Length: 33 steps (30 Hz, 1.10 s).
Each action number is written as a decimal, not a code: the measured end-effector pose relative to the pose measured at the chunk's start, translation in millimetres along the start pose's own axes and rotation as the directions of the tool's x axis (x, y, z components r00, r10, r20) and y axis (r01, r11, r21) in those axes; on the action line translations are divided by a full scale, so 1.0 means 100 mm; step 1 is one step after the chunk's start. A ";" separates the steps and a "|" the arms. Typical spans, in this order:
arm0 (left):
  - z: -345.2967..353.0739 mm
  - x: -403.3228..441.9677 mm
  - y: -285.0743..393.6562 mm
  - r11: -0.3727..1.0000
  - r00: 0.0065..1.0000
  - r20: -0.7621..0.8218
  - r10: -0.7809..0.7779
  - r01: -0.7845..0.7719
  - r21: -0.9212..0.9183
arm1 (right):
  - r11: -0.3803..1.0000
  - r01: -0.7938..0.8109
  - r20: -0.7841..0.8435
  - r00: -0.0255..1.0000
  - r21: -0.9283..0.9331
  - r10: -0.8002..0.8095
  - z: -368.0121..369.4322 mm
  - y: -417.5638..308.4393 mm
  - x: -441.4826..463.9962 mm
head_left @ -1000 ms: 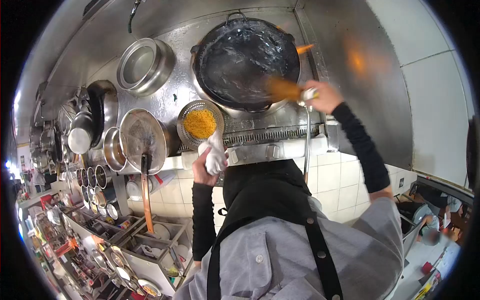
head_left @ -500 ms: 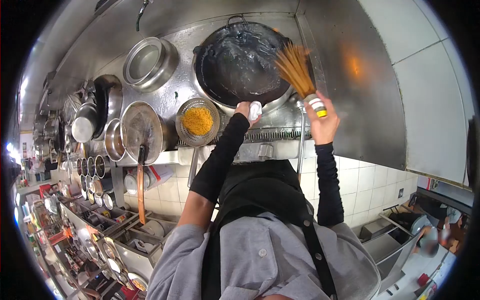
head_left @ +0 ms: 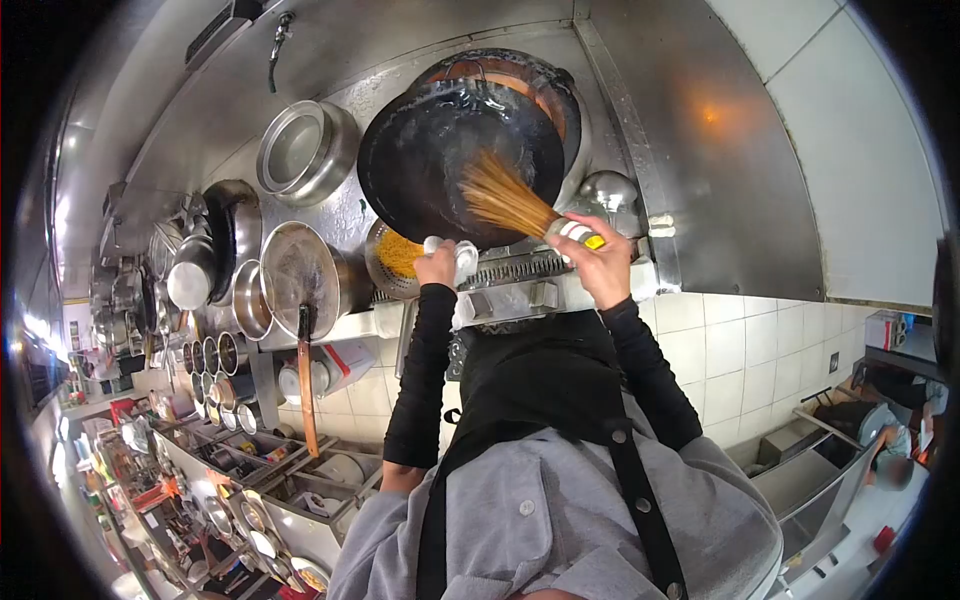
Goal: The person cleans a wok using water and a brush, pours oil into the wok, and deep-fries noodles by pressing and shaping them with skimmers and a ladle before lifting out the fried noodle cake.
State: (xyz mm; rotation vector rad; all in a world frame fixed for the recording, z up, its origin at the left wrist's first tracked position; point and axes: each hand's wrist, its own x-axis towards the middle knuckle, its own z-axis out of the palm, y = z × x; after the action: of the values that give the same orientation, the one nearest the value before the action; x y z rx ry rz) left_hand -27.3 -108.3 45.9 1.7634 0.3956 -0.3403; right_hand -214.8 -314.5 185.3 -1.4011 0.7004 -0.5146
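A large black wok [head_left: 420,160] is tilted and shifted left of its stove opening [head_left: 562,105], with wet streaks and a little water shining inside. My left hand [head_left: 435,266] is closed on a folded white cloth [head_left: 466,262] at the near edge of the wok; the grip on the rim is hidden by cloth and fingers. My right hand [head_left: 604,272] is wrapped around the banded end of a bamboo wok brush [head_left: 510,198]. The brush's splayed bristles reach over the inside of the wok, and I cannot tell whether they touch it.
A perforated ladle [head_left: 374,268] with yellow shreds lies just left of my left hand. Beyond it are a fine-mesh strainer [head_left: 300,265] with a wooden handle and stacked metal pots [head_left: 330,150]. A round metal ladle bowl [head_left: 608,188] is at right, beside the steel wall [head_left: 720,150]. Another person is at far right.
The wok has moved left and tilted, uncovering the orange-lit stove opening. My left hand moved left and down with the cloth. My right hand brought the brush left, over the wok.
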 end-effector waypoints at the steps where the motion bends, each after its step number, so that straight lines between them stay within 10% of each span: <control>1: -0.05 0.04 -0.02 0.999 0.999 -0.014 0.030 -0.029 0.035 | 0.998 -0.053 0.031 0.998 0.019 0.053 0.04 -0.02 -0.01; 16: -0.09 -0.33 0.83 0.644 0.811 -0.046 0.584 -0.427 0.635 | 0.870 -0.425 0.192 0.902 0.250 0.386 0.48 0.34 0.04; 30: 0.13 -0.92 1.29 0.406 0.633 0.197 0.749 -0.673 0.618 | 0.537 -0.536 0.341 0.839 0.652 0.423 0.33 0.26 0.36; 33: 0.11 -1.04 1.01 0.197 0.434 0.180 0.883 -0.690 0.697 | 0.487 -0.508 0.348 0.855 0.710 0.384 0.21 0.49 0.31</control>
State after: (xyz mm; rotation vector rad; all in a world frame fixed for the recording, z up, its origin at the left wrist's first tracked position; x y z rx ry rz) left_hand -76.1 -148.5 176.6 2.5035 -0.6519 0.6504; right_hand -181.8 -315.3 132.8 -0.3602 0.5762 -0.2289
